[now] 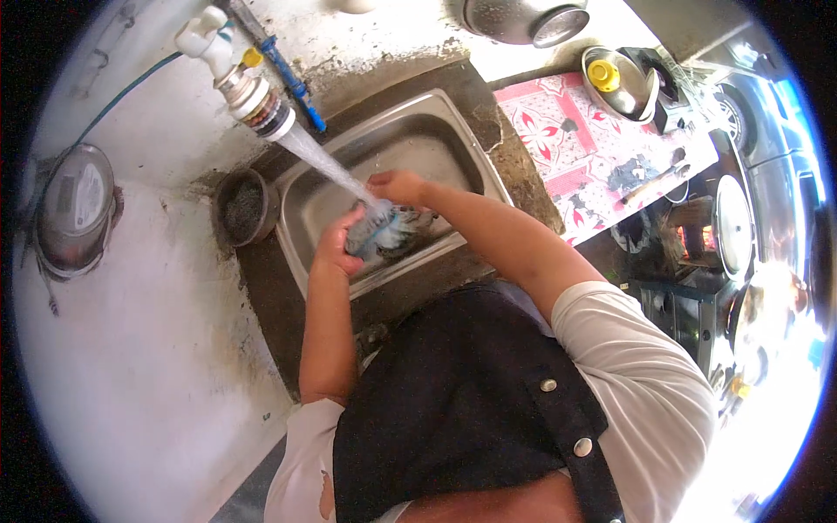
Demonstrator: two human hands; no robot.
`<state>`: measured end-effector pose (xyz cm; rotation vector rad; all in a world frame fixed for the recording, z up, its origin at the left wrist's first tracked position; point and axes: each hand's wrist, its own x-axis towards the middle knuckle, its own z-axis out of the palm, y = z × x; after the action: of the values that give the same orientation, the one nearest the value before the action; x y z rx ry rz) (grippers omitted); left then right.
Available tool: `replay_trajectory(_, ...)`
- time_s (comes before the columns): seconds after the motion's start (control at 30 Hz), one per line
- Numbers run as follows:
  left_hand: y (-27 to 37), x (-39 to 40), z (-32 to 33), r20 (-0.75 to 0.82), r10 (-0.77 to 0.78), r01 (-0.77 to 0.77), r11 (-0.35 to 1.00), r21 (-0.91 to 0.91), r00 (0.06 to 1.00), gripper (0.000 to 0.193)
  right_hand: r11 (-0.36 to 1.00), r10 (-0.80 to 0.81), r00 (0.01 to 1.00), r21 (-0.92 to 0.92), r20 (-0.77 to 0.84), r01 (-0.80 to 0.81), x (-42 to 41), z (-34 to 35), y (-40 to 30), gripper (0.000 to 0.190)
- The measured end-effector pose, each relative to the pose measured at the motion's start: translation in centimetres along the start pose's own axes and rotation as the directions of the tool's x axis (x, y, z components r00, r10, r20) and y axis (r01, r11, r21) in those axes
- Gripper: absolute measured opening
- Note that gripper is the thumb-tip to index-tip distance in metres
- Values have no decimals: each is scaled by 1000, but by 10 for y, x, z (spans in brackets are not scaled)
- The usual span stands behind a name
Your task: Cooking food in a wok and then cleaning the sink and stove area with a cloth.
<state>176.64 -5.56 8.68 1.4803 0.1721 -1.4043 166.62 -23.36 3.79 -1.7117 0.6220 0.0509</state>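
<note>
My left hand (pixel 336 243) is wrapped round the left end of a wet grey, white and blue bundle (pixel 386 234), possibly a cloth. Motion and splashing blur it, so its exact kind is unclear. A strong water stream (pixel 330 165) strikes its top, coming from a white tap with a filter nozzle (pixel 256 104). Just behind the bundle is my right hand (pixel 399 187), its fingers bent beside the stream. Whether it grips anything there is hidden. Both hands are inside the stainless steel sink (pixel 450 112), over its basin.
A round pot (pixel 243 208) stands at the sink's left corner. Blue pipe (pixel 288 72) runs down the back wall. To the right, a red-and-white patterned cover (pixel 539 131) bears a metal bowl (pixel 633 98) containing a yellow object (pixel 603 76). A metal basin (pixel 516 19) is behind.
</note>
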Motion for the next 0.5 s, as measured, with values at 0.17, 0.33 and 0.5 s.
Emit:
replay_trajectory(0.17,43,-28,-23,136,334,-220,827,-517,933,39,963,-249,948,-52,198,264,-12,39,27,80)
replay_trajectory(0.33,77,-92,-3,252,467,-271,790,-550,848,35,876,44,996,-482,76,-1,8,49,84,73)
replay_trajectory(0.5,35,-7,-30,-211,189,-275,803,-529,959,31,905,385,917,239,-104,-353,-25,44,53,53)
